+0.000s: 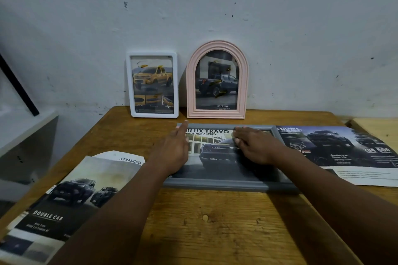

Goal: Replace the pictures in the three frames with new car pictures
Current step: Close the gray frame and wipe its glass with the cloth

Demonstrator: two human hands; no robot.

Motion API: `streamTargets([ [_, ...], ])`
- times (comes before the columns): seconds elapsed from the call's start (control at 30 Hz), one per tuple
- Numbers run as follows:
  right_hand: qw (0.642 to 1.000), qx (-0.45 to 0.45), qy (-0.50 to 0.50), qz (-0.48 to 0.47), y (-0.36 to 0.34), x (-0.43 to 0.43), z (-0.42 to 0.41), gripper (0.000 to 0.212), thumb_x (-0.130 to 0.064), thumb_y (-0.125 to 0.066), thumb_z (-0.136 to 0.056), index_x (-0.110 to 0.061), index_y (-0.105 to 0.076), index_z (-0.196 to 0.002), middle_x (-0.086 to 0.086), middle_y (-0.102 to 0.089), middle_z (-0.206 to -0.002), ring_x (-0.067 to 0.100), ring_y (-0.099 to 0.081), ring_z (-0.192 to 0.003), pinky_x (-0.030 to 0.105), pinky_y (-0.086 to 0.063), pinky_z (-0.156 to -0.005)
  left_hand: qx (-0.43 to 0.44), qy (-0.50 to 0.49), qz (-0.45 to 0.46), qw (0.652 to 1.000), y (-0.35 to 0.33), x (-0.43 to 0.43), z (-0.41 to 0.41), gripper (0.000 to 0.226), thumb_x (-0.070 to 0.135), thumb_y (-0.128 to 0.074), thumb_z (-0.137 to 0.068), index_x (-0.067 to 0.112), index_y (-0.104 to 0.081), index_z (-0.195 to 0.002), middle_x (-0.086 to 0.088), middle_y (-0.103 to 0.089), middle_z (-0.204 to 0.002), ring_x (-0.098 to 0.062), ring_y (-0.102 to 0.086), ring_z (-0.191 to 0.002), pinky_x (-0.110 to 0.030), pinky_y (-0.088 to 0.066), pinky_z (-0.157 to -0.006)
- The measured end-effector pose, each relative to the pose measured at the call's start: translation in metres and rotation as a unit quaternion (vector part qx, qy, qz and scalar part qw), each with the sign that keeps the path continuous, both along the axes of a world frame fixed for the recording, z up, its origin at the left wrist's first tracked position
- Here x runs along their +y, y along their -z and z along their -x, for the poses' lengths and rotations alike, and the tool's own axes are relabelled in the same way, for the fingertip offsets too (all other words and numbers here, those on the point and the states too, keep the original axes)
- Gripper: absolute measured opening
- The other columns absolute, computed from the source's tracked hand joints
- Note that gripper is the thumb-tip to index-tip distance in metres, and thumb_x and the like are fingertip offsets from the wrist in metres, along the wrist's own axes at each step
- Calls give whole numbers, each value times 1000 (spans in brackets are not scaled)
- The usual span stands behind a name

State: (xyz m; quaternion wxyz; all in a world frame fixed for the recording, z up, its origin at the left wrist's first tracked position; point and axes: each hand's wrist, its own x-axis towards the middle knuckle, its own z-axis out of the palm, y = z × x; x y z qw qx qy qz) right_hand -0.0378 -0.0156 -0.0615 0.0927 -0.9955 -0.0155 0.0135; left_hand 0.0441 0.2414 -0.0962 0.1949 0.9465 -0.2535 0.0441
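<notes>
Head view: a grey rectangular picture frame (215, 185) lies flat near the middle of a brown wooden bench (215, 226). Inside it sits a car picture (217, 157) of a dark pickup, headed "HILUX TRAVO". Both bare hands rest on this frame.

The left grip (172, 150) lies spread along the frame's left side. Its fingers are straight and together, reaching to the far left corner, and its palm is on the left edge. The right grip (256, 146) rests on the upper right part of the picture. Its fingers (238, 135) are slightly bent and press down on the paper, pinching nothing that can be seen.

Behind the grey frame, two more frames stand upright against a scuffed white wall (215, 6):

- Behind its left end is a white rounded-corner rectangular frame (176, 84) holding a yellow pickup picture.
- Behind its middle, just beside the white one, is a pink arched frame (243, 92) showing a dark pickup above a Toyota logo.

Left of the grey frame and nearer the person, a car brochure marked "DOUBLE CAB" (71, 196) lies at the bench's edge. Touching the frame's right end is a dark open brochure sheet (336, 146) with off-road trucks. A white printed sheet (366, 176) lies along that brochure's near edge.
</notes>
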Motion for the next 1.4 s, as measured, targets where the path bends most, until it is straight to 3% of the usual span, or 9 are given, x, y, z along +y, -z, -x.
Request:
streamTargets([
  [0.13, 1000, 10, 25, 3, 6, -12, 11, 46, -33, -32, -106, -16, -39, -148, 7, -28, -161, 24, -24, -149, 43, -23, -120, -3, -9, 8, 1000, 3, 0, -2, 58, 35, -31, -108, 24, -13, -162, -15, -51, -150, -34, -60, -116, -51, -50, -95],
  [0.3, 995, 0, 93, 27, 0, -9, 14, 41, -29, -47, -97, -11, -52, -133, 11, -51, -140, 30, -47, -129, 41, -41, -104, -2, -23, 16, 1000, 4, 1, -1, 57, 36, -32, -107, 21, -19, -161, -12, -50, -152, -33, -57, -124, -52, -47, -101],
  [0.5, 997, 30, 70, 13, 1, -20, 30, 46, -33, -34, -104, -14, -40, -146, 11, -31, -159, 26, -23, -148, 42, -25, -117, 2, -22, 41, 999, 4, 1, 0, 56, 34, -34, -108, 21, -22, -161, -10, -51, -151, -32, -57, -125, -51, -47, -103],
  [0.73, 978, 12, 167, 125, 10, 21, 31, 53, -38, -30, -91, -5, -60, -121, 19, -61, -125, 35, -53, -117, 45, -40, -105, -6, -27, 83, 996, 6, -1, 3, 55, 33, -34, -108, 19, -23, -160, -9, -64, -136, -30, -63, -109, -44, -46, -95],
  [0.87, 981, -9, 185, 59, 4, 52, 21, 41, -40, -37, -90, -12, -64, -103, 15, -66, -110, 34, -54, -107, 46, -42, -97, -8, -40, 102, 994, 3, -6, 9, 53, 31, -32, -110, 17, -24, -160, -11, -65, -131, -28, -63, -103, -34, -35, -85],
  [1.1, 990, -40, 132, -28, -7, 72, 18, 33, -36, -46, -94, -13, -65, -108, 12, -64, -112, 33, -53, -110, 42, -44, -89, 12, -25, 141, 990, 3, -4, 14, 51, 31, -33, -110, 16, -27, -159, -8, -68, -110, -14, -57, -86, -31, -38, -77],
  [1.2, 992, -16, 118, -29, 4, 51, 20, 40, -35, -38, -99, -8, -56, -122, 14, -54, -128, 33, -46, -126, 42, -41, -100, 20, -22, 147, 989, 3, -4, 13, 51, 31, -32, -110, 17, -26, -159, -9, -68, -106, -13, -56, -81, -30, -36, -76],
  [1.3, 993, 37, 106, -25, 22, 58, 18, 63, -40, -27, -105, -3, -18, -154, 19, -12, -163, 32, -5, -152, 47, -13, -122, 25, -23, 162, 986, 4, -3, 16, 52, 32, -30, -110, 17, -25, -159, -11, -69, -108, -16, -57, -83, -30, -36, -77],
  [1.4, 996, 33, 84, -26, 25, 76, 7, 65, -38, -28, -105, -5, -6, -157, 15, 1, -165, 29, 7, -152, 45, -2, -122, 30, -22, 176, 984, 2, -2, 16, 52, 32, -30, -110, 18, -22, -160, -9, -68, -117, -16, -59, -92, -32, -41, -87],
])
